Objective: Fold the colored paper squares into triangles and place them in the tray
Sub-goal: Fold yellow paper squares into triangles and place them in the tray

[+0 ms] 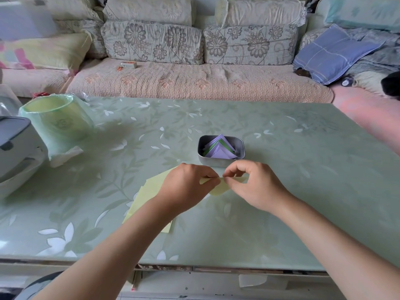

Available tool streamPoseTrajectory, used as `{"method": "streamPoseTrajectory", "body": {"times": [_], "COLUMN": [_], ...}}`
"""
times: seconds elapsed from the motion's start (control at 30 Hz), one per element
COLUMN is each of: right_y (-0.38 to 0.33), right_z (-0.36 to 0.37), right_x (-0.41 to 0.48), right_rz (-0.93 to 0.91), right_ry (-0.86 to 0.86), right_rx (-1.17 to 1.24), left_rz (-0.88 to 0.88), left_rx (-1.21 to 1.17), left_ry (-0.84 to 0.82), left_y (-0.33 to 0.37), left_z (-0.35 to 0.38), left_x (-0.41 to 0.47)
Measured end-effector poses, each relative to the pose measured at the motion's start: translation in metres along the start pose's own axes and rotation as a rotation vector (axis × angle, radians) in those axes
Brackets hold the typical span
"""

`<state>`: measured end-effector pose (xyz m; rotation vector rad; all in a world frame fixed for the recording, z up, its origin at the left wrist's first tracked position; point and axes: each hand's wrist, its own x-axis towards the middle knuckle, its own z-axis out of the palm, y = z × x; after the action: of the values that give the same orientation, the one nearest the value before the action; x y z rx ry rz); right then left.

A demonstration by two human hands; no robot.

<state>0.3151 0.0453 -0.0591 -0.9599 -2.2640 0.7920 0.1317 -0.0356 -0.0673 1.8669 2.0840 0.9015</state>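
Both left hand (186, 187) & right hand (258, 188) pinch yellow paper (219, 189) btwn them.

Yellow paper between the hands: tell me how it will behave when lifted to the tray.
Probably very light: the left hand and right hand hold the yellow paper with fingertip pinches alone. Likely floppy: its lower part curves below the fingers. It may slide easily on the glossy table if pushed.
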Motion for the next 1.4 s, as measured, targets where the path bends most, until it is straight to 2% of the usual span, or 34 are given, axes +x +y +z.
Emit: {"method": "streamPoseTrajectory", "body": {"times": [0.4, 0.73, 0.97, 1.1, 1.17, 1.4], "right_y": [-0.005, 0.009, 0.016, 0.014, 0.010, 0.008], "right_z": [0.004, -0.009, -0.012, -0.006, 0.000, 0.011], "right_x": [0.000, 0.006, 0.010, 0.010, 0.010, 0.010], "right_rz": [-0.163, -0.075, 0.081, -0.074, -0.171, -0.289], "right_ry": [0.006, 0.038, -0.002, 0.098, 0.078, 0.105], "right_rx": [-0.179, -0.248, -0.406, -0.214, -0.137, -0.161], "left_rz": [0.013, -0.013, -0.025, 0.001, 0.011, 0.113], "left_rx": [-0.062, -0.065, -0.021, -0.061, -0.098, -0.046], "left_ry": [-0.015, 0.037, 0.067, 0.059, 0.049, 0.110], "left_y": [0.007, -0.006, -0.007, -0.004, 0.000, 0.000], "left_z": [-0.004, -0.025, -0.022, -0.021, -0.019, -0.013], "left_x": [-0.002, 0.004, 0.001, 0.000, -0.001, -0.002]}}
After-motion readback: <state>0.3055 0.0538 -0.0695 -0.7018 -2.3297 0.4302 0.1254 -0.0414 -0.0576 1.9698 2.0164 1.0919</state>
